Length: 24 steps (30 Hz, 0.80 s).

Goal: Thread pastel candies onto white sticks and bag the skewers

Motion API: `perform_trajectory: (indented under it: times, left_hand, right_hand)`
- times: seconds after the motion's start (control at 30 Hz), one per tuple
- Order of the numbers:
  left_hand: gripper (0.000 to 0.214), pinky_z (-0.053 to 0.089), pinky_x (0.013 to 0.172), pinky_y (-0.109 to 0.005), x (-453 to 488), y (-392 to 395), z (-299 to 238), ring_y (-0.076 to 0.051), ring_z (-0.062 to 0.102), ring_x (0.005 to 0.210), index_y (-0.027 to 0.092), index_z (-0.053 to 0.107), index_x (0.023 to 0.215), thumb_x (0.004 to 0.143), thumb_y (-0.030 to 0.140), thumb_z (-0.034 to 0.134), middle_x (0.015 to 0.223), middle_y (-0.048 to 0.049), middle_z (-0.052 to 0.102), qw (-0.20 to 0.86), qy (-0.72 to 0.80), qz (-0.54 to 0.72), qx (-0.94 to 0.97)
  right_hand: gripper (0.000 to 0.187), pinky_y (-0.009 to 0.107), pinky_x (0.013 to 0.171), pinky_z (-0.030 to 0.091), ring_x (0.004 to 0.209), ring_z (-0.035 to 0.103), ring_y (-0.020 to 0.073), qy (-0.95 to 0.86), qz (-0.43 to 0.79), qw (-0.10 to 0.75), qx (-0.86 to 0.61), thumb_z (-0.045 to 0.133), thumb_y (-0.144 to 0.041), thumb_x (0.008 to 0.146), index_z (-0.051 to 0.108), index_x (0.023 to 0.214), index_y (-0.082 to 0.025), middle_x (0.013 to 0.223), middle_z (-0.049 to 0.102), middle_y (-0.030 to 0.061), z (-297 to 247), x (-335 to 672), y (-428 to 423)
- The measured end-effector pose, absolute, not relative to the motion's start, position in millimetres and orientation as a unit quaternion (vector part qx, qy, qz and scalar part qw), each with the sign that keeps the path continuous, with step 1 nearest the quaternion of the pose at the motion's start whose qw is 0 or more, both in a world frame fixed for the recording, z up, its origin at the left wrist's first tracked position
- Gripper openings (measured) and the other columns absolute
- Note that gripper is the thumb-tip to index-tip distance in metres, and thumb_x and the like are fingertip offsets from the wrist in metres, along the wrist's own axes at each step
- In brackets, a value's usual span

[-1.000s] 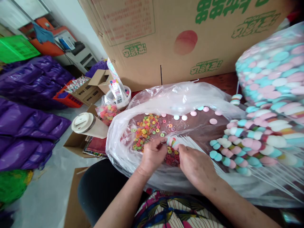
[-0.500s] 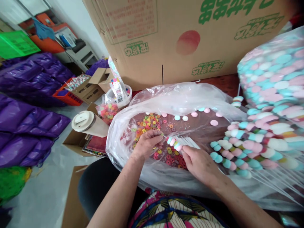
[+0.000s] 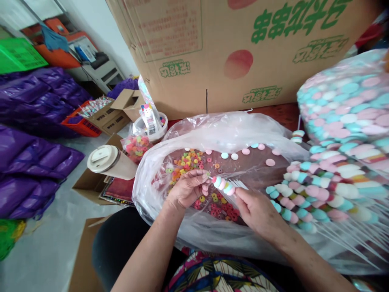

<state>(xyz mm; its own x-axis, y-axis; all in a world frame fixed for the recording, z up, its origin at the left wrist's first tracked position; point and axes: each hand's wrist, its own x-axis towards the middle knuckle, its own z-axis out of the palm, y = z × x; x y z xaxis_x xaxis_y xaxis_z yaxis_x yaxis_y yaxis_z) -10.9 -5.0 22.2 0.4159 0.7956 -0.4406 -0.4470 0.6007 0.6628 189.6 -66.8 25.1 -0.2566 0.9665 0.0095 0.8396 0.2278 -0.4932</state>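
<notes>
My right hand (image 3: 257,211) is closed on a thin white stick carrying a few pastel marshmallow discs (image 3: 223,185) near its tip. My left hand (image 3: 187,188) pinches a small green ring candy at the stick's tip, fingers curled. Both hands hover over a clear plastic sheet (image 3: 225,129) that holds a scatter of coloured ring candies (image 3: 190,160) and red ones (image 3: 223,207) below the stick. A few loose marshmallow discs (image 3: 234,155) lie further back on the sheet.
Finished marshmallow skewers (image 3: 306,190) are piled at the right, below a big bag of marshmallows (image 3: 346,109). A large cardboard box (image 3: 243,48) stands behind. A lidded cup (image 3: 111,162), a small candy bag (image 3: 136,146), a white tub (image 3: 152,127) and purple bags (image 3: 33,158) sit left.
My hands drew apart slightly; the left hand reached into the ring candies and came back to the stick's tip with a ring. The skewer is now lifted and more exposed.
</notes>
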Motion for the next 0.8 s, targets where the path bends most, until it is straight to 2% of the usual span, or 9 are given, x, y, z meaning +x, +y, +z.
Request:
perform_trajectory:
  times: [0.2,0.3,0.4,0.5,0.57,0.63,0.67,0.7,0.8]
  left_hand:
    - [0.035,0.044,0.043,-0.018,-12,-3,23,-0.006,0.053,0.043,0.013,0.063,0.078,0.053,0.023,0.085,0.061,0.0008,0.063,0.807,0.387,0.385,0.226]
    - [0.033,0.044,0.041,-0.019,-8,-2,24,-0.007,0.052,0.041,0.012,0.063,0.077,0.054,0.023,0.085,0.055,0.0017,0.060,0.804,0.403,0.355,0.256]
    - [0.033,0.042,0.037,-0.019,0,0,27,-0.007,0.047,0.037,0.012,0.062,0.073,0.054,0.028,0.084,0.047,0.0037,0.054,0.795,0.429,0.312,0.295]
    - [0.038,0.040,0.038,-0.019,12,14,30,-0.007,0.047,0.039,0.014,0.062,0.080,0.056,0.034,0.083,0.053,0.0040,0.055,0.771,0.441,0.306,0.343]
    - [0.034,0.043,0.044,-0.021,24,32,28,-0.008,0.050,0.044,0.015,0.062,0.093,0.068,0.036,0.073,0.060,0.0022,0.058,0.705,0.461,0.316,0.436]
    - [0.022,0.048,0.056,-0.025,39,54,23,-0.012,0.057,0.054,0.015,0.064,0.095,0.080,0.030,0.060,0.065,-0.0009,0.062,0.564,0.516,0.309,0.566]
    - [0.013,0.050,0.066,-0.027,48,65,19,-0.014,0.061,0.064,0.016,0.065,0.088,0.080,0.023,0.058,0.068,-0.0025,0.064,0.467,0.551,0.285,0.630]
    - [0.009,0.050,0.075,-0.030,57,75,16,-0.018,0.064,0.074,0.017,0.066,0.082,0.076,0.016,0.060,0.072,-0.0043,0.067,0.424,0.562,0.271,0.657]
    - [0.016,0.044,0.090,-0.037,76,91,8,-0.025,0.064,0.090,0.018,0.064,0.065,0.062,0.002,0.064,0.075,-0.0070,0.069,0.376,0.568,0.241,0.691]
  right_hand:
    - [0.030,0.026,0.053,0.027,0.052,0.047,0.0128,-0.776,0.195,0.152,-0.580,0.034,-0.023,0.090,0.055,0.067,-0.019,0.057,0.057,0.0018,28,190,-66]
    - [0.028,0.026,0.055,0.030,0.056,0.051,0.0143,-0.776,0.168,0.156,-0.588,0.034,-0.019,0.088,0.058,0.072,-0.019,0.062,0.060,0.0036,23,185,-66]
    - [0.027,0.026,0.058,0.034,0.061,0.055,0.0156,-0.768,0.165,0.193,-0.588,0.034,-0.016,0.086,0.060,0.075,-0.017,0.066,0.063,0.0053,11,183,-63]
    - [0.026,0.025,0.059,0.038,0.062,0.056,0.0151,-0.724,0.210,0.268,-0.600,0.037,-0.023,0.086,0.060,0.075,-0.018,0.066,0.063,0.0037,2,192,-50]
    - [0.025,0.024,0.057,0.039,0.059,0.053,0.0141,-0.660,0.236,0.315,-0.640,0.043,-0.033,0.084,0.060,0.073,-0.018,0.063,0.061,0.0008,0,202,-33]
    - [0.027,0.024,0.055,0.038,0.056,0.050,0.0134,-0.594,0.238,0.346,-0.687,0.050,-0.041,0.080,0.060,0.070,-0.018,0.058,0.057,-0.0012,0,210,-10]
    - [0.029,0.024,0.055,0.039,0.056,0.049,0.0135,-0.575,0.232,0.351,-0.702,0.051,-0.043,0.079,0.060,0.070,-0.017,0.058,0.056,-0.0015,-1,212,3]
    - [0.029,0.024,0.057,0.039,0.058,0.050,0.0140,-0.569,0.223,0.352,-0.709,0.050,-0.043,0.079,0.061,0.072,-0.017,0.060,0.057,-0.0010,-2,214,15]
    - [0.026,0.026,0.067,0.041,0.070,0.053,0.0162,-0.604,0.205,0.333,-0.695,0.048,-0.036,0.078,0.065,0.079,-0.015,0.072,0.062,0.0030,-7,213,46]
